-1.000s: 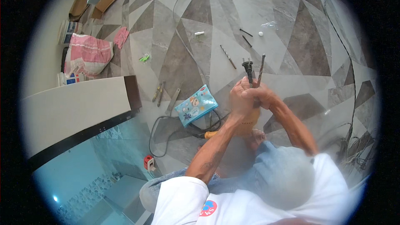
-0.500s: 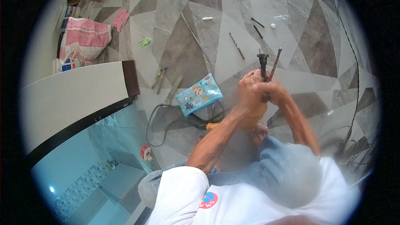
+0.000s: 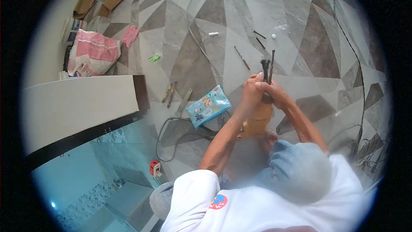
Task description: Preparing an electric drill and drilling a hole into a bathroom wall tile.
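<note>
A yellow power drill [image 3: 256, 122] stands between my knees with its long drill bit [image 3: 273, 62] pointing away from me. My left hand [image 3: 252, 91] is closed at the chuck end, around the base of a black power plug [image 3: 265, 65]. My right hand [image 3: 277, 93] is closed beside it on the drill's dark chuck, its thumb meeting the left fingers. Fingers hide most of the chuck and the plug's cord. Plug and bit stick up side by side out of the two hands.
A blue printed pouch [image 3: 209, 105] lies left of the drill, near a putty knife [image 3: 184, 102] and slim tools [image 3: 169, 93]. Ahead lie a loose drill bit [image 3: 241, 57] and dark screws [image 3: 260, 42]. A red-and-white socket block [image 3: 155, 169] sits beside the glass-fronted cabinet [image 3: 86, 114].
The plug has turned, so its prongs no longer stand out upward as before. The bit now points more straight ahead. Both hands stay closed at the chuck while the whole view has shifted slightly.
</note>
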Tool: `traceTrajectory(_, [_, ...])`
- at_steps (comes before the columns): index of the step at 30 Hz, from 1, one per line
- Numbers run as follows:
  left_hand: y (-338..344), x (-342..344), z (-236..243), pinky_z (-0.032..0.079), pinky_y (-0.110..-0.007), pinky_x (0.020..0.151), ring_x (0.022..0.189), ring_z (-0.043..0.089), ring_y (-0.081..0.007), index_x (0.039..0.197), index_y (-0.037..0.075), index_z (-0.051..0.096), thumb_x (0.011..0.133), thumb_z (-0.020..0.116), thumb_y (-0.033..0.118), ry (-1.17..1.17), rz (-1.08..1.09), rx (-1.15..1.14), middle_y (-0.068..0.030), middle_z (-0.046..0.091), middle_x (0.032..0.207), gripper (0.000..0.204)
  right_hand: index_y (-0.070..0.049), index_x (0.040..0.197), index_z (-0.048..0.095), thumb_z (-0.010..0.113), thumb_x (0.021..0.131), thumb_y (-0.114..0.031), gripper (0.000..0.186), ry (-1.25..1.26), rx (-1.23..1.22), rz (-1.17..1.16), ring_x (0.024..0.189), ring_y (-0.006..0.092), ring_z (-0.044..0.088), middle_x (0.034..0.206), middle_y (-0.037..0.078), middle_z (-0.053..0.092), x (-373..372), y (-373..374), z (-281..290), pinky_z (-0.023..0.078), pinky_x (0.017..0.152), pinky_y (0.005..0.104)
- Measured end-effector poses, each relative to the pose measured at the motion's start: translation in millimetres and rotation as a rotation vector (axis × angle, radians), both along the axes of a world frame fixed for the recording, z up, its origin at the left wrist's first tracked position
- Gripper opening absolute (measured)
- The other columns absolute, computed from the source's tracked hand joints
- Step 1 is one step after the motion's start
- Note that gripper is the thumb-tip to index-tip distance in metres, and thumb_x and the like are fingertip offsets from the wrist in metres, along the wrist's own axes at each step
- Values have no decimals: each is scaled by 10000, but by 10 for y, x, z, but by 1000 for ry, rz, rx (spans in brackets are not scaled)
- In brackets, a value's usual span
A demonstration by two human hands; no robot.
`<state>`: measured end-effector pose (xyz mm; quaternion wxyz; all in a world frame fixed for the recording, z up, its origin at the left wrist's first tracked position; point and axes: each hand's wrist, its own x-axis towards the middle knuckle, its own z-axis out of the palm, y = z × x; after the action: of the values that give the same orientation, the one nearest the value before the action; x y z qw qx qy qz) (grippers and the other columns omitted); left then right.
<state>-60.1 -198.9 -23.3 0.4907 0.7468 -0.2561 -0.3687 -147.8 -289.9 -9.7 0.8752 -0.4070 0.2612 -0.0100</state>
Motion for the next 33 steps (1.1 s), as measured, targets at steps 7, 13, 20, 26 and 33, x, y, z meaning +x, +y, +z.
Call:
traceTrajectory(7, [166,143,-21,493,-388,663,721,645,-278,1020,-25,596,974,436,324,-63,-276,56,-195,636,783,387,-40,1150,535,761,771,-278,501,159,-278,-4,905,122,568,1027,40,603,-425,330,-267,479,832,291])
traceTrajectory(13, [9,70,-59,481,-534,715,798,609,-470,1005,2,565,959,403,265,-397,-299,279,-267,628,820,313,-49,1196,499,782,756,-209,546,213,-338,-71,995,148,594,1056,54,615,-462,648,-313,492,845,316])
traceTrajectory(20, [119,159,-347,499,-478,663,711,611,-429,857,23,609,979,379,273,-485,-109,73,-243,626,760,361,-49,1085,516,726,757,-141,400,319,-498,-213,895,154,609,973,64,615,-529,769,-448,510,787,318])
traceTrajectory(26, [397,239,228,466,-288,560,584,536,-108,757,20,658,868,578,282,387,404,-366,-34,589,651,295,-51,1134,544,696,798,-140,380,101,-491,-90,875,125,588,988,33,603,-268,673,-122,504,770,288])
traceTrajectory(33, [1299,832,1493,579,-332,631,658,651,-228,930,2,497,796,679,95,367,646,-650,-167,631,772,244,-41,1115,568,646,780,-129,355,-164,-660,204,883,127,595,976,35,614,91,780,902,502,801,303])
